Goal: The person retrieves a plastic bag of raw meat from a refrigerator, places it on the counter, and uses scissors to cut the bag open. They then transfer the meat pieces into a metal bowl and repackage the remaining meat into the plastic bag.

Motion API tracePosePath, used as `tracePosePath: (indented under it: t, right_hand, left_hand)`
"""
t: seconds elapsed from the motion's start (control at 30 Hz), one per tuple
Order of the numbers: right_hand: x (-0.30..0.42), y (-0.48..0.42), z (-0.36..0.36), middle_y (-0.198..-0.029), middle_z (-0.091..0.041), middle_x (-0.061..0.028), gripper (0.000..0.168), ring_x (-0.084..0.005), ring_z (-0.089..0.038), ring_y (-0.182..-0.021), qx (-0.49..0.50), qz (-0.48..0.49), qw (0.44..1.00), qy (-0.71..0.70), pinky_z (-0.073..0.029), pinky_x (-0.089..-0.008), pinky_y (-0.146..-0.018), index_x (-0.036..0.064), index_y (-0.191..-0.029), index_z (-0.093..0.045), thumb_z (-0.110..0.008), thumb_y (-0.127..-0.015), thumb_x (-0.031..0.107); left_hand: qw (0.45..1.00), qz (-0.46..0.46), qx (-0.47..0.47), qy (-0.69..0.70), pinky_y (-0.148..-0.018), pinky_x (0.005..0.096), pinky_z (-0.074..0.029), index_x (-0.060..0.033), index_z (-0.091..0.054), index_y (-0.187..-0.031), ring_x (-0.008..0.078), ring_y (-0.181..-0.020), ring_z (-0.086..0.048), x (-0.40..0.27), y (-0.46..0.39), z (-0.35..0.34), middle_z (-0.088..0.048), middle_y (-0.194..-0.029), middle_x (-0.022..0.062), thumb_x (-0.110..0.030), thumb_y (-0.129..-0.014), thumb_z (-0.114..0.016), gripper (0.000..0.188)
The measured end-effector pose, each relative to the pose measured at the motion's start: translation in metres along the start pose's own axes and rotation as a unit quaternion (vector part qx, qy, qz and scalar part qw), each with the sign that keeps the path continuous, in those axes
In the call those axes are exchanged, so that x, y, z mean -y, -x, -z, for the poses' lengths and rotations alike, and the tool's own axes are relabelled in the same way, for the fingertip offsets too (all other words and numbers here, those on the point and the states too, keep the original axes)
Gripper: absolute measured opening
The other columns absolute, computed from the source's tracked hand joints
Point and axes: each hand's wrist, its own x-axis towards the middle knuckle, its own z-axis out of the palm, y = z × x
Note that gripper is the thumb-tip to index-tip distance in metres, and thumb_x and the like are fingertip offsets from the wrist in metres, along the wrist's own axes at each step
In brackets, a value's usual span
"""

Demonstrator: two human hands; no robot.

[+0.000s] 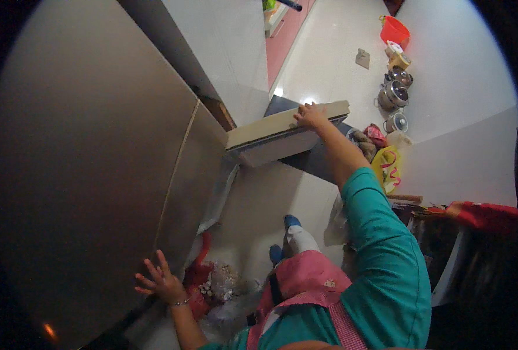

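Note:
My right hand (pixel 311 116) lies over the cream edge of a swung-out door panel (pixel 267 131), its fingers curled on the edge. The panel looks like a refrigerator door, with a dark seal along its lower side. Its inner face is mostly hidden. Lower left, my left hand (pixel 160 280) has its fingers spread, close to a tall brown-grey metallic panel (pixel 110 144). I cannot tell whether it touches that surface. A pale seam runs down the panel. The left hand holds nothing.
Along the right wall are a red basket (pixel 394 33), lidded pots (pixel 393 95) and a yellow bag (pixel 386 170). Red and clear plastic bags (pixel 217 280) lie by my feet. A dark mat (pixel 320 157) lies beneath the panel. Pink cabinets (pixel 280 39) stand beyond.

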Motion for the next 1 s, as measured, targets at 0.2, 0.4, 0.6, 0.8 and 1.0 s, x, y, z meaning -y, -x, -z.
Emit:
tracePosePath:
  t: [0.2, 0.4, 0.6, 0.8, 1.0]
  right_hand:
    - [0.004, 0.039, -0.003, -0.124, -0.055, -0.0074, 0.052, -0.0258, -0.046, -0.122, -0.02, -0.004, 0.999, 0.037, -0.025, -0.063, -0.101, 0.019, -0.124, -0.056, -0.043, -0.089, 0.055]
    - [0.018, 0.146, -0.034, -0.116, -0.062, -0.0125, 0.054, -0.0315, -0.056, -0.11, 0.088, -0.015, 0.996, -0.001, -0.041, -0.0515, -0.094, 0.015, -0.116, -0.063, -0.04, -0.09, 0.057]
    - [0.023, 0.246, -0.124, -0.098, -0.069, -0.0142, 0.047, -0.0272, -0.066, -0.088, 0.152, 0.099, 0.937, -0.3, -0.049, -0.0382, -0.085, 0.007, -0.111, -0.064, -0.035, -0.097, 0.042]
    - [-0.002, 0.376, -0.171, -0.087, -0.07, -0.0104, 0.039, -0.0214, -0.068, -0.081, 0.14, 0.075, 0.931, -0.329, -0.051, -0.0344, -0.076, 0.001, -0.098, -0.065, -0.04, -0.098, 0.031]
    - [-0.098, 0.463, -0.161, -0.084, -0.069, -0.0154, 0.036, -0.0259, -0.067, -0.071, 0.107, 0.015, 0.985, -0.137, -0.051, -0.0385, -0.068, 0.002, -0.09, -0.066, -0.049, -0.091, 0.034]
  left_hand:
    - [1.0, -0.003, 0.017, 0.001, -0.108, 0.0629, -0.007, -0.0353, -0.058, -0.125, 0.0376, -0.141, -0.01, 0.004, -0.005, -0.009, -0.029, -0.149, -0.0002, 0.0, -0.087, -0.052, 0.052]
    - [0.983, 0.026, 0.021, 0.18, -0.107, 0.0654, -0.01, -0.028, -0.057, -0.126, 0.0393, -0.14, -0.015, -0.005, -0.013, 0.025, -0.033, -0.148, 0.0037, -0.007, -0.083, -0.058, 0.048]
    - [0.854, -0.081, 0.085, 0.507, -0.109, 0.0574, -0.019, -0.0114, -0.062, -0.116, 0.0395, -0.136, -0.024, -0.059, 0.019, 0.046, -0.046, -0.137, 0.0094, -0.009, -0.08, -0.06, 0.036]
    - [0.662, -0.176, 0.249, 0.684, -0.106, 0.0459, -0.032, -0.0083, -0.06, -0.116, 0.0366, -0.127, -0.038, -0.141, 0.037, 0.031, -0.051, -0.131, 0.0124, -0.009, -0.077, -0.063, 0.039]
    - [0.809, -0.121, 0.425, 0.388, -0.103, 0.0441, -0.036, -0.0102, -0.058, -0.122, 0.0351, -0.125, -0.04, -0.169, 0.07, -0.098, -0.051, -0.131, 0.0138, -0.023, -0.074, -0.069, 0.051]
